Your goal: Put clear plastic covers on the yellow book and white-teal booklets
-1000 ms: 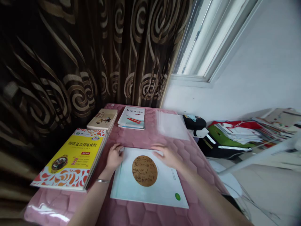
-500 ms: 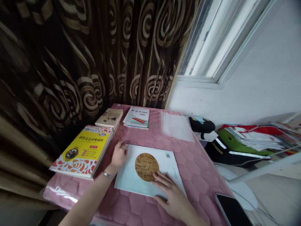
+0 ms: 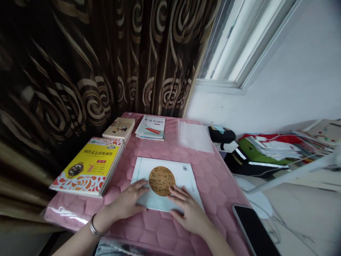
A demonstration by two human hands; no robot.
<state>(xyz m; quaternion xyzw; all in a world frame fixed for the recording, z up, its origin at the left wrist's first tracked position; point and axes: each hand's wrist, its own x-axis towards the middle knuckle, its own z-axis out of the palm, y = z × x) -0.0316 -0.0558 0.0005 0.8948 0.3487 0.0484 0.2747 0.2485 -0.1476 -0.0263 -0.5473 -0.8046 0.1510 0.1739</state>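
Observation:
A pale blue-white book (image 3: 176, 169) lies flat on the pink quilted table cover (image 3: 160, 231). Its upward face carries a brown disc with dark brush writing and a barcode at the top right corner. My left hand (image 3: 131, 199) rests over the book's lower left edge, fingers stretched across the cover. On the lower right part my right hand (image 3: 188, 209) lies with its fingers spread, fingertips touching the disc's edge. Neither hand grips anything. A metal bangle (image 3: 96, 225) circles the left wrist.
Left stands a stack topped by a yellow book (image 3: 93, 160), with small tan books (image 3: 119, 128) behind. Thin white booklets (image 3: 151, 126) and clear plastic sheets (image 3: 195, 137) lie at the back. A phone (image 3: 253, 227) sits at the right edge; a black case (image 3: 221, 134) is beyond.
My left hand has moved from the book's upper left corner down to its lower left part, fingers now flatter. My right hand stays on the book. The view has shifted slightly.

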